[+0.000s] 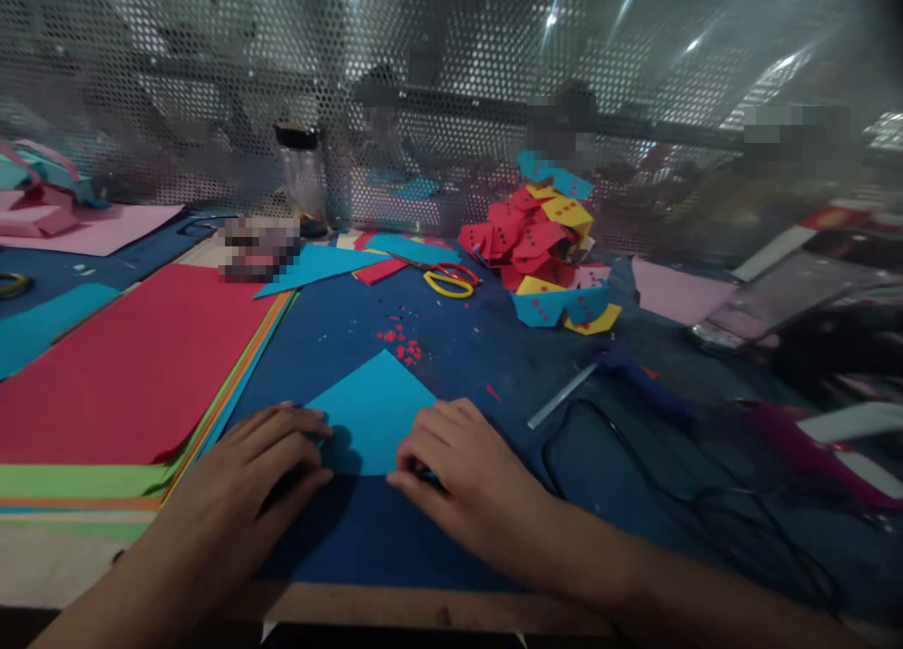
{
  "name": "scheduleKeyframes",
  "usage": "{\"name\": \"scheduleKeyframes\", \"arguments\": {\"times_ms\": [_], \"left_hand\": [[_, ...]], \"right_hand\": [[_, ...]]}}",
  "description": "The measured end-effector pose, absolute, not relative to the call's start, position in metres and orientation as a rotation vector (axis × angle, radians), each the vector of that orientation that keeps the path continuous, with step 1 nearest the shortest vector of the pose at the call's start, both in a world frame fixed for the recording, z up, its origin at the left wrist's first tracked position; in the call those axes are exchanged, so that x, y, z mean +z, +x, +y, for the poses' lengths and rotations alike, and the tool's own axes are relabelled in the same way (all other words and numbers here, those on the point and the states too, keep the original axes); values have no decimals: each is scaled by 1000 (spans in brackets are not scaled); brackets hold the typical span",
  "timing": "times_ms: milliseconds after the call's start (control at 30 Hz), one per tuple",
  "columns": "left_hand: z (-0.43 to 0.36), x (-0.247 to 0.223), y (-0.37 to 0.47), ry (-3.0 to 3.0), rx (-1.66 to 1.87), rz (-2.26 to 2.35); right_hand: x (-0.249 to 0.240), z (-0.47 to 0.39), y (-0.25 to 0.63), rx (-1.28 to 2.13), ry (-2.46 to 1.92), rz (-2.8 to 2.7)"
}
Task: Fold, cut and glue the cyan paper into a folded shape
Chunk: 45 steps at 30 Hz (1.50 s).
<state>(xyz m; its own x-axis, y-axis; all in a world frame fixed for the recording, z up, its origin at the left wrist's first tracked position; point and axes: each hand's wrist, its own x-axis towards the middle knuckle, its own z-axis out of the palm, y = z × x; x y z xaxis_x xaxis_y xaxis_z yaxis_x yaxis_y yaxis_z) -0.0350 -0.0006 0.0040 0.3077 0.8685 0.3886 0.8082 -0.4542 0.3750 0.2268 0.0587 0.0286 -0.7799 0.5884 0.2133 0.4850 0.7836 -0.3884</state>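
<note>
A sheet of blue paper (377, 414), apparently folded into a triangle, lies on the blue tabletop with its point facing away from me. My left hand (264, 470) is closed around the left corner, fingers curled over it and thumb at the near edge. At the opposite corner, my right hand (455, 461) pinches the paper between bent fingers and thumb. The two outer corners are hidden under my hands. Just beyond the point lie small red paper scraps (407, 350).
To the left is a stack of coloured paper, red sheet (141, 357) on top. Scissors (451, 280) lie behind, beside a pile of dotted red paper pieces (522, 235). A blue glue gun (639, 386) with a cable (635, 466) is at right. A jar (302, 179) stands before the perforated screen (437, 47).
</note>
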Motion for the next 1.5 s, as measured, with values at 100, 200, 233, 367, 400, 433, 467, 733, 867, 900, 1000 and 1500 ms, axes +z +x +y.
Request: {"name": "scheduleKeyframes", "arguments": {"times_ms": [100, 200, 233, 367, 400, 433, 467, 733, 867, 900, 1000, 1500], "left_hand": [[-3, 4, -29, 2398, 868, 1663], [-4, 5, -20, 2367, 912, 1709], [-4, 6, -17, 2351, 912, 1723], [-3, 7, -9, 2297, 920, 1762], [-3, 7, -8, 2294, 928, 1769], [-3, 7, -8, 2294, 934, 1774], [-3, 6, -7, 2298, 935, 1776], [-3, 9, -5, 2463, 941, 1648], [-6, 11, -3, 2608, 968, 1530], [-6, 12, -3, 2632, 964, 1516], [-7, 12, -4, 2640, 942, 1536], [27, 76, -15, 2909, 880, 1651]], "right_hand": [[29, 58, 224, 471, -871, -2635], [30, 57, 221, 463, -910, -2620], [30, 57, 220, 465, -925, -2616], [32, 57, 217, 515, -1014, -2594], [32, 57, 216, 524, -1028, -2587], [32, 56, 216, 527, -1040, -2582], [33, 55, 215, 526, -1050, -2577], [36, 54, 210, 535, -1182, -2543], [37, 55, 209, 534, -1177, -2559], [37, 55, 210, 537, -1169, -2565], [38, 55, 215, 558, -1120, -2584], [95, 85, 214, 96, -852, -2544]]}}
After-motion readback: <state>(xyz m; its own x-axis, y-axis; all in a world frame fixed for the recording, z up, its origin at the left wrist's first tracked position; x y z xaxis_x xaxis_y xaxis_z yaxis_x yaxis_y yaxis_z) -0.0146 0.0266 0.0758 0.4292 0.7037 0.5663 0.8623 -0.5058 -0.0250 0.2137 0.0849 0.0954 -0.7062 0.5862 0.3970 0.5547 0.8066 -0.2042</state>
